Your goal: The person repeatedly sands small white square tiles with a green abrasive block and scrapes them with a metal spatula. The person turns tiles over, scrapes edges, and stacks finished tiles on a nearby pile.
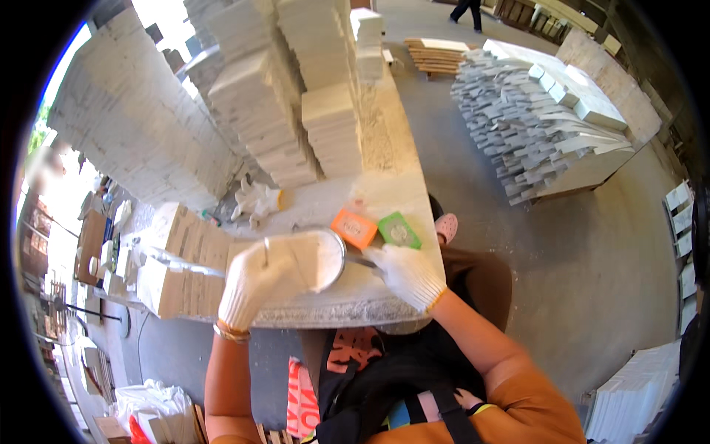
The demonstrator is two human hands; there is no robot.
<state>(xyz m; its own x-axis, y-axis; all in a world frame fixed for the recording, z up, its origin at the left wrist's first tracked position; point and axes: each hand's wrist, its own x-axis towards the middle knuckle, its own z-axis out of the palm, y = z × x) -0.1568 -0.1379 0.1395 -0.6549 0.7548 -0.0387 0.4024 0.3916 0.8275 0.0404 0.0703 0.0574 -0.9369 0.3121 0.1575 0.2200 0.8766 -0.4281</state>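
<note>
One round metal-rimmed tool [342, 255] sits at the middle of my view, over the near part of the table [362, 302], with one short dark handle [361, 261] on its right. I cannot tell whether it is a sieve, a pan or something else. Two hands are at it, both in white knitted gloves. The left hand [255, 274] is at the tool's left side, and pale surfaces run together there, so I cannot tell whether its fingers are spread, pressed together or pinching anything. One wrist, the left, wears bands [232, 332]. The right hand [408, 272] has its fingers drawn together about the end of the handle.

Just beyond the right hand I count two small boxes lying side by side: one orange box [354, 229] and one green box [400, 230], their near corners close together. One loose white glove [256, 200] lies farther up the table, to the left. Two low stacks of pale blocks stand left of the left hand, the nearer stack [181, 292] in front of the farther stack [194, 238]. Several tall stacks of pale slabs [330, 133] rise at the far end.

Past the table's right edge I see one pink shoe [447, 226], one big pile of grey strips [518, 122] and, at the top, one walker's two dark legs [467, 13].
</note>
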